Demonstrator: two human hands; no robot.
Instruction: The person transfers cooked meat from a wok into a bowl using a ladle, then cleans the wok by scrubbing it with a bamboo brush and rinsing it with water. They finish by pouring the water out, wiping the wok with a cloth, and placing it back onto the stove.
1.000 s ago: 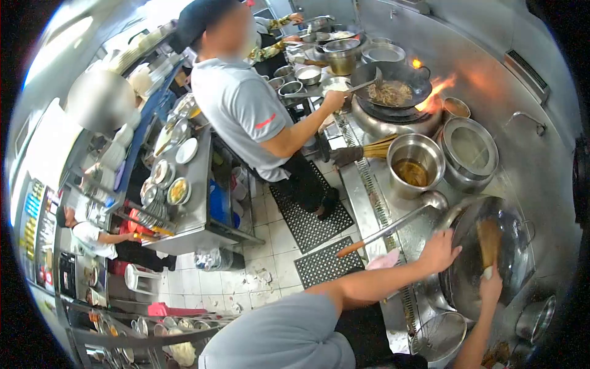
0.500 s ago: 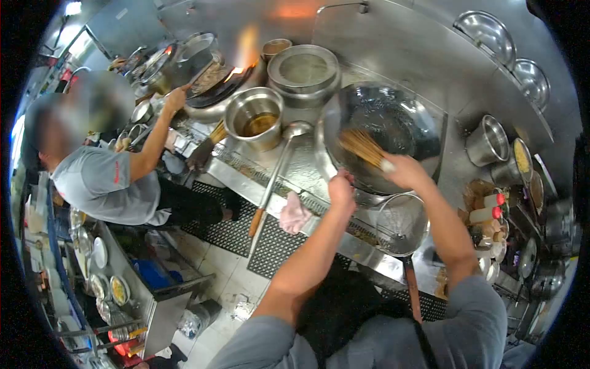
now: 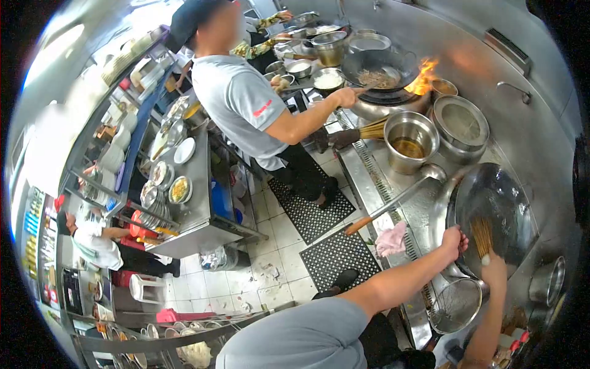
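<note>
My right hand point(image 3: 493, 270) is closed around the handle end of a bamboo brush point(image 3: 482, 237), whose bristles touch the inside of a large dark wok point(image 3: 501, 203). At the wok's near rim, my left hand point(image 3: 455, 242) is closed; what its fingers grip is too small to make out. A wire strainer point(image 3: 456, 305) lies just below the wok. To the left, a ladle point(image 3: 396, 202) with a wooden handle rests across the stove edge beside a pink cloth point(image 3: 391, 239).
A co-worker point(image 3: 246, 98) in a grey shirt holds another wok point(image 3: 379, 67) beside a tall flame point(image 3: 423, 77). A metal pot point(image 3: 412, 141) with brown liquid stands between the woks. Farther left are a steel counter point(image 3: 203, 212) with bowls and black floor mats point(image 3: 338, 261).
The view has swung left, so the wok and my hands appear farther right and more of the room shows. The brush has moved within the wok. The co-worker's wok is now tilted above the burner.
</note>
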